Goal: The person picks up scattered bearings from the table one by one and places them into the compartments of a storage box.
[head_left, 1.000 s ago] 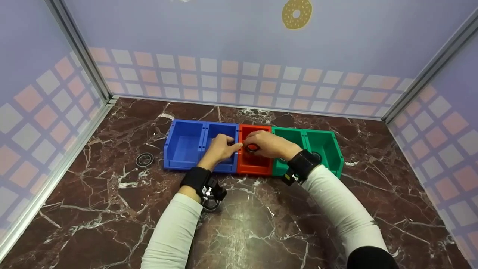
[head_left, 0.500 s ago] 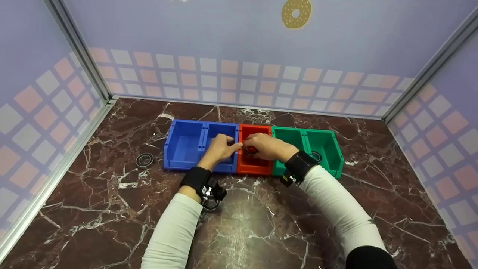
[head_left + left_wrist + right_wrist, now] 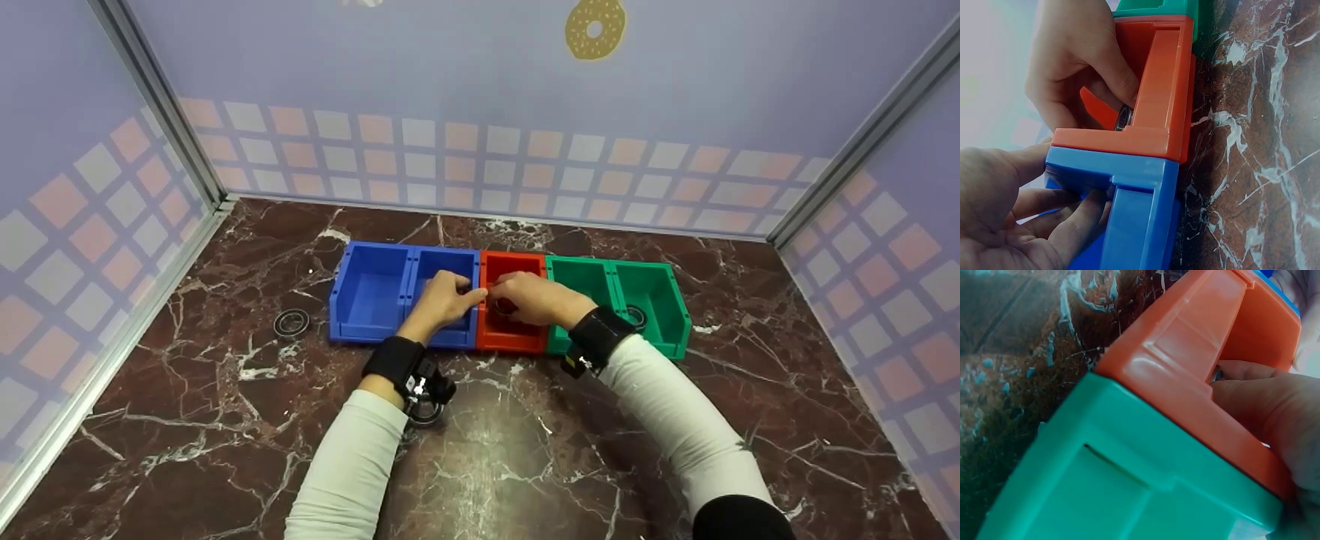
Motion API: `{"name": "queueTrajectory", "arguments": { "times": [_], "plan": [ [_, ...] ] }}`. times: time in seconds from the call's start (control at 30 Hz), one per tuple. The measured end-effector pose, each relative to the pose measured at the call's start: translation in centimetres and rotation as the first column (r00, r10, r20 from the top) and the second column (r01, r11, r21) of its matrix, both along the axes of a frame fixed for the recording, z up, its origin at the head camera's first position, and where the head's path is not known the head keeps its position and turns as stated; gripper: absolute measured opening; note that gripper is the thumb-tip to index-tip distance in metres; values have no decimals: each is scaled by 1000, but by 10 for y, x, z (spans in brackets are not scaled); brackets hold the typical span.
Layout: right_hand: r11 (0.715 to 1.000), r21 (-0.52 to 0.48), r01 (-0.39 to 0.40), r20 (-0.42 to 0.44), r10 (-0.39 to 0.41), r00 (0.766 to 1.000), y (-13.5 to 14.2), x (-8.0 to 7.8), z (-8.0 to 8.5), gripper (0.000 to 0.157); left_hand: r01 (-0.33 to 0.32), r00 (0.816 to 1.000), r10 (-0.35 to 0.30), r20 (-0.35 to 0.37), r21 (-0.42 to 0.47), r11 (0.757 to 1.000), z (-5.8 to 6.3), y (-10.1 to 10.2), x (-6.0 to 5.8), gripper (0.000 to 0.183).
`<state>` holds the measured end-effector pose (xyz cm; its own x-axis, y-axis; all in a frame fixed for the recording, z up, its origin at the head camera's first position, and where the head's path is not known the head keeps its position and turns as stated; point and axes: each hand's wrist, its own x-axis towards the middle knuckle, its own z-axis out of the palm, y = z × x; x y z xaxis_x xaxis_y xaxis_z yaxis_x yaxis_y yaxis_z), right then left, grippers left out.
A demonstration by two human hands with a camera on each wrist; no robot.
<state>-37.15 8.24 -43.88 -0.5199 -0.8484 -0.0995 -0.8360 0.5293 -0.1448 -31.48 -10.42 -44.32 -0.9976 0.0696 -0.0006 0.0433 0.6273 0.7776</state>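
Observation:
My right hand (image 3: 536, 298) reaches into the red bin (image 3: 512, 341) and pinches a ball bearing (image 3: 1123, 117) between thumb and fingers. The bearing stands on edge beside the bin's front wall in the left wrist view; the right wrist view shows just a sliver of it. My left hand (image 3: 442, 300) grips the side of the inner blue bin (image 3: 1112, 163) where it meets the red one. Its thumb lies by the top edge, and the other fingers curl inside the blue bin.
An outer blue bin (image 3: 367, 300) and two green bins, an inner one (image 3: 581, 277) and an outer one (image 3: 652, 289), complete the row. One bearing (image 3: 636, 316) lies in the outer green bin. Others lie on the marbled tabletop: a left bearing (image 3: 291, 323) and a front bearing (image 3: 426, 415).
My right hand has shifted slightly left and lower into the red bin with the bearing, uncovering the bearing in the outer green bin. My left hand has kept its place.

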Motion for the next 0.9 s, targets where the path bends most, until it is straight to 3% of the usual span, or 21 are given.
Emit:
{"name": "queueTrajectory", "arguments": {
  "times": [0.27, 0.9],
  "plan": [
    [1000, 26, -7, -31, 8, 999, -2, 2, -3, 25, -15, 999, 16, 39, -24, 1000, 1, 2, 2, 33],
    [999, 4, -52, -47, 52, 998, -4, 2, -5, 18, -16, 1000, 17, 25, -9, 1000, 1, 1, 1, 29]
  ]
}}
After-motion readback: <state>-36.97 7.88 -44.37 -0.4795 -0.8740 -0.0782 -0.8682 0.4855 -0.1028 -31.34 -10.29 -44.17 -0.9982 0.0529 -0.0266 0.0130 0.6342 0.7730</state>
